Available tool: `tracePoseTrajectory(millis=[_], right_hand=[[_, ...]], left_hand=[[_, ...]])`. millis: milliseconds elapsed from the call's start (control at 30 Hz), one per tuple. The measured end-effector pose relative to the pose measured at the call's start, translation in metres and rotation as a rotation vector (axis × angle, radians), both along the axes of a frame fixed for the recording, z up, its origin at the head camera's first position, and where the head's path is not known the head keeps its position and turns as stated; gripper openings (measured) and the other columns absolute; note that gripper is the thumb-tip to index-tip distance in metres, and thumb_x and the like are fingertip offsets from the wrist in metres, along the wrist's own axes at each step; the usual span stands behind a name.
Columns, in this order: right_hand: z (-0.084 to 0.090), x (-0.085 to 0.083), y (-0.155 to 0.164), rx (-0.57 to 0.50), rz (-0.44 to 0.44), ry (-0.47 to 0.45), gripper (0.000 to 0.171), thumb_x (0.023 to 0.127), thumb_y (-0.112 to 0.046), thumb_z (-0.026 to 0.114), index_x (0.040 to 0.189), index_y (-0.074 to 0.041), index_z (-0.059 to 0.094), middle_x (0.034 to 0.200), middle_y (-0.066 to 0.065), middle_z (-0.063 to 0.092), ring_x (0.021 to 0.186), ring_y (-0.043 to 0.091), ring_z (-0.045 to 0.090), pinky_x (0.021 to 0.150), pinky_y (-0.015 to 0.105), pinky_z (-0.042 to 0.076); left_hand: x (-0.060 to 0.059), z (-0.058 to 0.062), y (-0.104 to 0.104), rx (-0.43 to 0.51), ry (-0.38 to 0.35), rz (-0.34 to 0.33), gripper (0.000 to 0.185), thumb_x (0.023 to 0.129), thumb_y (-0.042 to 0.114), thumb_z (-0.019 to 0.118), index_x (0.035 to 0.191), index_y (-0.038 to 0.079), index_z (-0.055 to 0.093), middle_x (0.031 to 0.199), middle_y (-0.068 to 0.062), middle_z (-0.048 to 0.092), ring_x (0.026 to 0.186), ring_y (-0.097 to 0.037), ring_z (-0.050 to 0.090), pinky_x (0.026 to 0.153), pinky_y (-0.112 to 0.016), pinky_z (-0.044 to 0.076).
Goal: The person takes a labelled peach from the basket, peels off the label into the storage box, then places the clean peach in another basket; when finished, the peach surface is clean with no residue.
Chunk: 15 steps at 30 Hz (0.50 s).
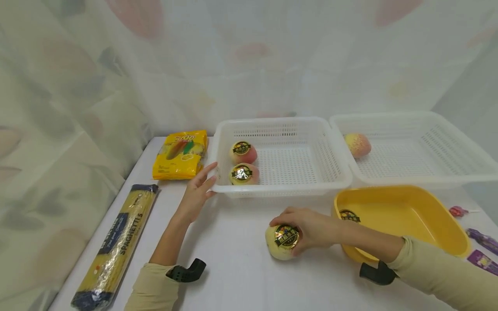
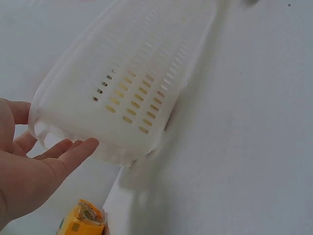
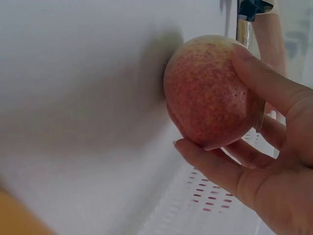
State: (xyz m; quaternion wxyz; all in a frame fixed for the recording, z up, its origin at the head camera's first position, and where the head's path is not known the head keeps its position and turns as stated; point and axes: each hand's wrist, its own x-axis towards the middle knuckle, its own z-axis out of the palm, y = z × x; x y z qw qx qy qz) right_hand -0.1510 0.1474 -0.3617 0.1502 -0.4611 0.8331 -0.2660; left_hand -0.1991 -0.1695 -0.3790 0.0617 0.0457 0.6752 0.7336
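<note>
1. White tabletop (image 1: 241,268) under a pale curtained backdrop carries everything in view.
2. The right hand (image 1: 311,229) curls its fingers and thumb round a labelled peach (image 1: 283,242) that sits on the table, just left of the yellow tub (image 1: 408,216).
3. From that hand, the near white basket (image 1: 284,190) lies straight ahead and slightly left; two more labelled peaches (image 1: 243,168) sit in its left end.
4. The left hand (image 1: 196,194), fingers straight, touches the basket's near-left corner, so it is the nearer hand to the basket.
5. A second basket (image 1: 420,177) to the right holds one peach; spaghetti (image 1: 116,242) lies far left.
</note>
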Motion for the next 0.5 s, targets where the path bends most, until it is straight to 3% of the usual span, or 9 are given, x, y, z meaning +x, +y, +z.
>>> tracePoseTrajectory(millis=[100, 167, 333, 433, 500], right_hand=[[-0.001, 0.0, 0.0, 0.007, -0.01, -0.01, 0.067, 0.066, -0.018, 0.088, 0.125, -0.01, 0.059, 0.111, -0.004, 0.057, 0.101, 0.01, 0.053, 0.092, 0.03, 0.045], [-0.001, 0.001, 0.001, 0.016, -0.029, -0.043, 0.067, 0.067, -0.019, 0.088, 0.126, -0.012, 0.058, 0.113, -0.006, 0.056, 0.102, 0.009, 0.052, 0.094, 0.03, 0.045], [-0.003, 0.004, 0.003, 0.008, -0.071, -0.102, 0.067, 0.068, -0.017, 0.087, 0.128, -0.015, 0.057, 0.116, -0.008, 0.055, 0.105, 0.008, 0.051, 0.096, 0.03, 0.044], [-0.005, 0.004, 0.005, -0.006, -0.075, -0.098, 0.067, 0.068, -0.018, 0.087, 0.128, -0.015, 0.057, 0.116, -0.007, 0.055, 0.105, 0.008, 0.051, 0.096, 0.03, 0.045], [-0.006, 0.005, 0.005, -0.01, -0.079, -0.1, 0.068, 0.068, -0.018, 0.087, 0.129, -0.014, 0.057, 0.116, -0.007, 0.055, 0.104, 0.008, 0.051, 0.096, 0.03, 0.045]], left_hand=[[-0.001, 0.001, 0.0, -0.024, -0.001, 0.004, 0.049, 0.102, 0.012, 0.044, 0.149, 0.01, 0.031, 0.154, -0.009, 0.024, 0.128, -0.036, 0.036, 0.096, -0.034, 0.046], [0.0, 0.004, -0.001, -0.103, 0.007, 0.03, 0.051, 0.101, 0.015, 0.047, 0.15, 0.012, 0.031, 0.154, -0.009, 0.022, 0.131, -0.034, 0.035, 0.099, -0.039, 0.043], [0.008, 0.023, -0.002, -0.33, 0.097, 0.21, 0.059, 0.096, 0.023, 0.06, 0.149, 0.018, 0.034, 0.154, -0.005, 0.026, 0.136, -0.025, 0.033, 0.104, -0.042, 0.037], [0.018, 0.038, 0.006, -0.318, 0.206, 0.271, 0.059, 0.093, 0.018, 0.064, 0.146, 0.016, 0.039, 0.149, -0.001, 0.035, 0.132, -0.019, 0.039, 0.102, -0.036, 0.04], [0.027, 0.047, 0.015, -0.256, 0.285, 0.22, 0.058, 0.092, 0.009, 0.064, 0.145, 0.01, 0.04, 0.146, -0.001, 0.04, 0.129, -0.018, 0.042, 0.1, -0.032, 0.042]])
